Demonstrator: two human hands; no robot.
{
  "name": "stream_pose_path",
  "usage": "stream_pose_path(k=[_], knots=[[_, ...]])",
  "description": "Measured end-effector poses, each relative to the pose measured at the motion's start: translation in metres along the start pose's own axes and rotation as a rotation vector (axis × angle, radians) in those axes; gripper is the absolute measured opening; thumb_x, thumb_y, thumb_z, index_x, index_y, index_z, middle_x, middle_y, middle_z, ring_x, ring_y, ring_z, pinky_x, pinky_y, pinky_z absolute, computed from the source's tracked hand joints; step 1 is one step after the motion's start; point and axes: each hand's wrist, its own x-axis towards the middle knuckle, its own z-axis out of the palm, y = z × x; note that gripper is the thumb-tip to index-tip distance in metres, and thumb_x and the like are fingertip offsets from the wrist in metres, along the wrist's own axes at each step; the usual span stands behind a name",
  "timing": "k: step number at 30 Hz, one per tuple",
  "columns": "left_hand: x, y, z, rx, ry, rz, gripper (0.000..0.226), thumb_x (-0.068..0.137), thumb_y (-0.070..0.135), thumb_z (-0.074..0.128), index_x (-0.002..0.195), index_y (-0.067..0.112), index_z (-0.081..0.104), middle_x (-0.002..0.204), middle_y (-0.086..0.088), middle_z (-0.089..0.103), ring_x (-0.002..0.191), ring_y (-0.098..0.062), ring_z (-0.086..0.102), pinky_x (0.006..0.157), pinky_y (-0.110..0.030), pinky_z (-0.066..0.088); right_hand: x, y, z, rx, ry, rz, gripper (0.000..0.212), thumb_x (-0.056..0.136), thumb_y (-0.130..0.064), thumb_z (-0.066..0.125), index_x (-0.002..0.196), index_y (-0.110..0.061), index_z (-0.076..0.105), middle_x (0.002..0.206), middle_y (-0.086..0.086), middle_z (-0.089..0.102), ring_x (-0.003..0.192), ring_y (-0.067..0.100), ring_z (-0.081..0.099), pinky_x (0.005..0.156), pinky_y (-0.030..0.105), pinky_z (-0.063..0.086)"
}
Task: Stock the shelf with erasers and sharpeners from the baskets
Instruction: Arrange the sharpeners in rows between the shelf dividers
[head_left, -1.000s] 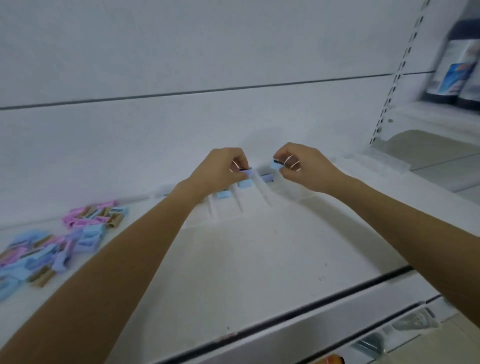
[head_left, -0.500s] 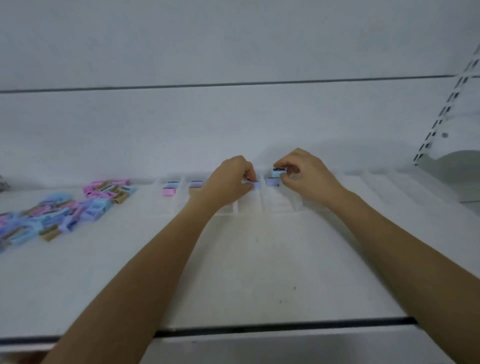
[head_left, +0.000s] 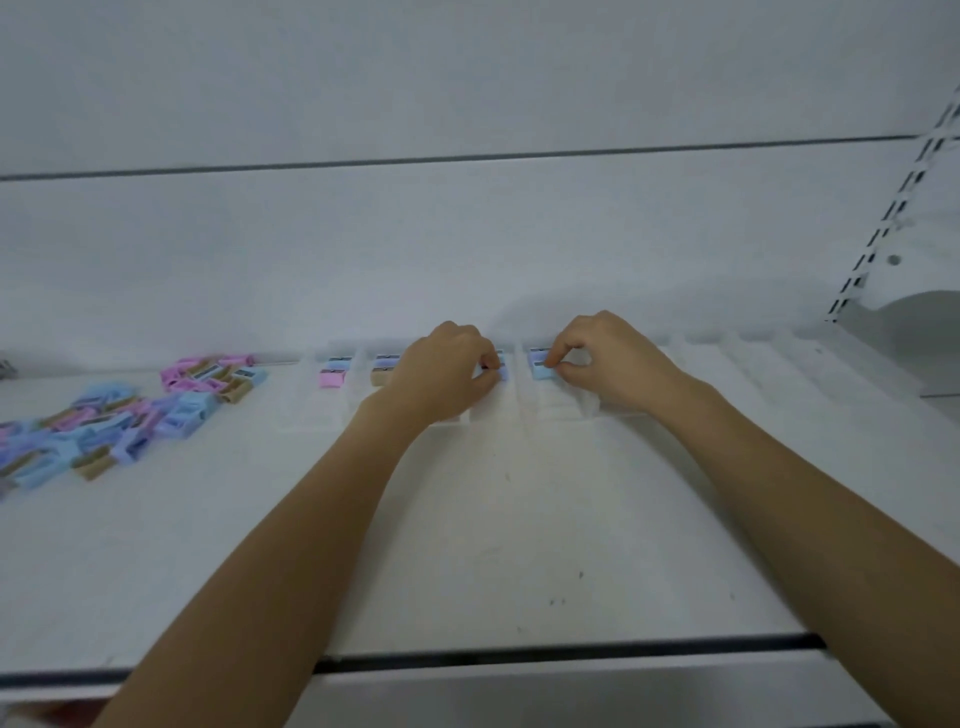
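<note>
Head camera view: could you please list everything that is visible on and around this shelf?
shelf: one, white, fills the lower view.
back panel: one, white, behind the shelf.
slotted upright: one, white, far right.
clear dividers: one row, transparent, along the shelf's back.
loose sharpeners: a heap too many to count, pink, blue, lilac and tan, left on the shelf.
sorted sharpeners: a few, pink, tan and blue, in the left lanes.
blue sharpener: one, blue, middle lane.
half-hidden sharpener: one, bluish, the lane beside it.
left hand: one, fingers curled on the half-hidden sharpener.
right hand: one, pinches the blue sharpener.
</note>
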Motion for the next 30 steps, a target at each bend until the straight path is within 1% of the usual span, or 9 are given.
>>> stream_pose_path(k=[3, 6, 11, 15, 19, 25, 28, 30], knots=[[-0.005, -0.003, 0.000, 0.002, 0.007, 0.009, 0.026, 0.096, 0.029, 0.045, 0.109, 0.016, 0.063, 0.115, -0.001, 0.059, 0.108, -0.019, 0.047, 0.091, -0.033, 0.040, -0.001, 0.000, 0.001, -0.001, -0.001, 0.014, 0.018, 0.086, -0.014, 0.059, 0.099, -0.016, 0.070, 0.105, 0.000, 0.064, 0.103, 0.021, 0.047, 0.086, 0.030, 0.038], [-0.007, -0.003, 0.000, -0.009, 0.006, 0.016, 0.027, 0.096, 0.026, 0.043, 0.112, 0.016, 0.063, 0.118, 0.000, 0.059, 0.111, -0.018, 0.047, 0.093, -0.033, 0.040, -0.001, -0.001, 0.002, -0.007, 0.003, 0.015, 0.018, 0.085, -0.013, 0.058, 0.099, -0.015, 0.070, 0.105, 0.000, 0.065, 0.103, 0.022, 0.048, 0.089, 0.033, 0.040], [-0.009, -0.003, 0.000, 0.000, 0.004, 0.014, 0.029, 0.097, 0.026, 0.041, 0.113, 0.016, 0.063, 0.118, 0.000, 0.059, 0.109, -0.020, 0.047, 0.093, -0.036, 0.040, -0.004, -0.004, 0.001, -0.007, 0.006, 0.019, 0.019, 0.086, -0.013, 0.057, 0.101, -0.016, 0.068, 0.103, -0.001, 0.065, 0.102, 0.020, 0.047, 0.086, 0.033, 0.041], [-0.008, -0.001, 0.001, 0.012, -0.017, 0.022, 0.031, 0.098, 0.025, 0.038, 0.115, 0.016, 0.063, 0.120, 0.000, 0.057, 0.111, -0.019, 0.046, 0.093, -0.035, 0.040, -0.004, -0.002, 0.001, -0.016, 0.004, 0.018, 0.021, 0.087, -0.013, 0.056, 0.103, -0.016, 0.069, 0.105, -0.002, 0.063, 0.102, 0.019, 0.046, 0.086, 0.029, 0.038], [-0.008, -0.001, 0.000, 0.006, -0.020, 0.021, 0.031, 0.097, 0.025, 0.039, 0.116, 0.016, 0.062, 0.121, 0.000, 0.057, 0.112, -0.020, 0.046, 0.095, -0.035, 0.039, -0.003, -0.002, 0.002, 0.003, 0.015, 0.014, 0.019, 0.086, -0.014, 0.057, 0.101, -0.017, 0.068, 0.104, 0.003, 0.062, 0.100, 0.022, 0.050, 0.087, 0.036, 0.041], [-0.008, -0.003, -0.003, 0.006, 0.048, 0.036, 0.029, 0.097, 0.025, 0.041, 0.116, 0.016, 0.061, 0.122, 0.001, 0.057, 0.112, -0.018, 0.047, 0.093, -0.032, 0.039, -0.004, -0.004, -0.002, 0.097, 0.144, 0.012, 0.021, 0.089, -0.011, 0.052, 0.105, -0.014, 0.065, 0.107, 0.002, 0.061, 0.102, 0.019, 0.050, 0.082, 0.024, 0.036], [-0.007, -0.006, -0.010, -0.008, 0.092, 0.027, 0.028, 0.096, 0.025, 0.042, 0.115, 0.015, 0.060, 0.121, 0.000, 0.058, 0.112, -0.018, 0.047, 0.092, -0.030, 0.037, -0.005, -0.013, -0.003, 0.113, 0.135, -0.071, 0.022, 0.089, -0.010, 0.052, 0.105, -0.014, 0.065, 0.107, 0.002, 0.062, 0.102, 0.018, 0.051, 0.082, 0.022, 0.035], [-0.008, -0.009, -0.017, -0.022, 0.129, 0.001, 0.027, 0.096, 0.025, 0.043, 0.115, 0.014, 0.060, 0.120, -0.001, 0.058, 0.112, -0.018, 0.048, 0.092, -0.029, 0.036, -0.006, -0.024, -0.004, 0.140, 0.118, -0.152, 0.021, 0.089, -0.010, 0.052, 0.105, -0.014, 0.066, 0.106, 0.001, 0.062, 0.098, 0.014, 0.050, 0.082, 0.021, 0.035]])
